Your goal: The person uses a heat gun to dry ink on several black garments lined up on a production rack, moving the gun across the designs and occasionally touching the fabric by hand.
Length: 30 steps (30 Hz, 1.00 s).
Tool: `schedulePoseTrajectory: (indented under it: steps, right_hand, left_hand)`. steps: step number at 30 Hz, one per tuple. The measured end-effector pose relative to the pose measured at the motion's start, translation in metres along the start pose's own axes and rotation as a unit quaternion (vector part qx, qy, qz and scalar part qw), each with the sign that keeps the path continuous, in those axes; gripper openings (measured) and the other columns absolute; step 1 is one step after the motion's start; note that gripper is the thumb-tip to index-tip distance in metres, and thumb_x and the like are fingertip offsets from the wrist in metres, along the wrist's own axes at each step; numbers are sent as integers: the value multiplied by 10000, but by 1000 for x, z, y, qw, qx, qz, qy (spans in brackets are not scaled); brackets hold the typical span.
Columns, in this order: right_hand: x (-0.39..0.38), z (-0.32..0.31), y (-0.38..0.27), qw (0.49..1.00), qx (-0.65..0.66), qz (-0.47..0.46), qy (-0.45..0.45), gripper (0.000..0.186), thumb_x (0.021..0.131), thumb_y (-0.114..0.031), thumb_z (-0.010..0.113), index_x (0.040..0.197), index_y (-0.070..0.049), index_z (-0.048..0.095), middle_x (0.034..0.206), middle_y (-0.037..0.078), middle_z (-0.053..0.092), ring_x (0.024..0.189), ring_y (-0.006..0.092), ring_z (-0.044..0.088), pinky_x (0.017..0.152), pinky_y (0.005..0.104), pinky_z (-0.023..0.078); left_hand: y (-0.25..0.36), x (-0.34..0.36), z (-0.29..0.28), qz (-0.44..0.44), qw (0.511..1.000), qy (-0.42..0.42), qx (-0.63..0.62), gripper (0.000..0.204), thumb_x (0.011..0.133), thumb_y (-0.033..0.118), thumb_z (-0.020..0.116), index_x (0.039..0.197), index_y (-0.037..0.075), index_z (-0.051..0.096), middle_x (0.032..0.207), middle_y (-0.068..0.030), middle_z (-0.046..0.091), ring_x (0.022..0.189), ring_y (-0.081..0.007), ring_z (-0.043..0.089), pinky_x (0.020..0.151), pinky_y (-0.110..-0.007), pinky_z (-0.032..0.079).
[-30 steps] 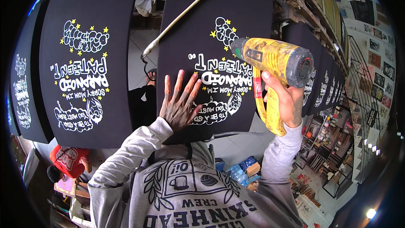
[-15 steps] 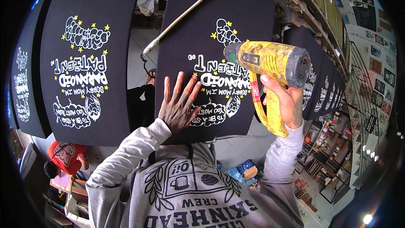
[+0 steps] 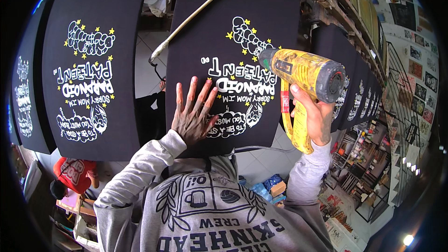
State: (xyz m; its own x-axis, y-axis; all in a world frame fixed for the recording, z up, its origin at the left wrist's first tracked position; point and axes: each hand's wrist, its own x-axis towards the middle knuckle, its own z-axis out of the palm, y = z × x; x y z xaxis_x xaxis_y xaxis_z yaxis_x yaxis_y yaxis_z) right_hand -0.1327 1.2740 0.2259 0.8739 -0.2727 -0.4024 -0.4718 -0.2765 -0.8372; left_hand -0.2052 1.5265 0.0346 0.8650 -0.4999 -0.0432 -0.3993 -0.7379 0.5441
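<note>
My left hand (image 3: 192,114) lies flat, fingers spread, on the near edge of the black printed panel (image 3: 224,28) | my right hand (image 3: 313,116) grips the handle of the yellow heat gun (image 3: 301,72), nozzle aimed left at the white-and-yellow print (image 3: 242,84) | another printed panel (image 3: 88,65) sits further left.

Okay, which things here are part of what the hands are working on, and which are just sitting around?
In use:
- left hand, flat on the black printed panel
- right hand, gripping the yellow heat gun

Just around:
- neighbouring printed panel
- row of panels at right
- cream hose
- wall posters
</note>
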Motion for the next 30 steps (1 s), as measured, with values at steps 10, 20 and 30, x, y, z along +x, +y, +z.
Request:
schedulePoseTrajectory:
  steps: [10, 20, 30]
  right_hand:
    - [-2, -6, 0, 1000, -3, 3, -11, 408, 906, 0, 754, 1298, 11, 643, 1209, 104, 719, 1054, 165, 687, 943, 337, 546]
    - [-2, -2, 13, 1000, 22, -13, 7, 387, 910, 6, 745, 1285, 14, 647, 1197, 103, 722, 1063, 162, 687, 949, 332, 542]
    - [-11, -23, 15, 999, -1, 34, 41, 389, 906, -97, 776, 1274, -29, 668, 1062, 55, 736, 772, 88, 660, 574, 241, 530]
  left_hand:
    - [7, 0, -2, -19, 1000, 1, 11, 850, 945, 477, 621, 1625, 81, 298, 1695, -127, 273, 1589, -427, 133, 1234, -721, 55]
    - [5, 0, -4, -14, 1000, 1, 19, 852, 944, 479, 617, 1626, 83, 294, 1688, -129, 286, 1587, -437, 132, 1234, -724, 56]
    - [5, 0, -5, -10, 999, -8, 32, 847, 948, 471, 615, 1627, 80, 293, 1694, -131, 274, 1585, -438, 133, 1231, -729, 69]
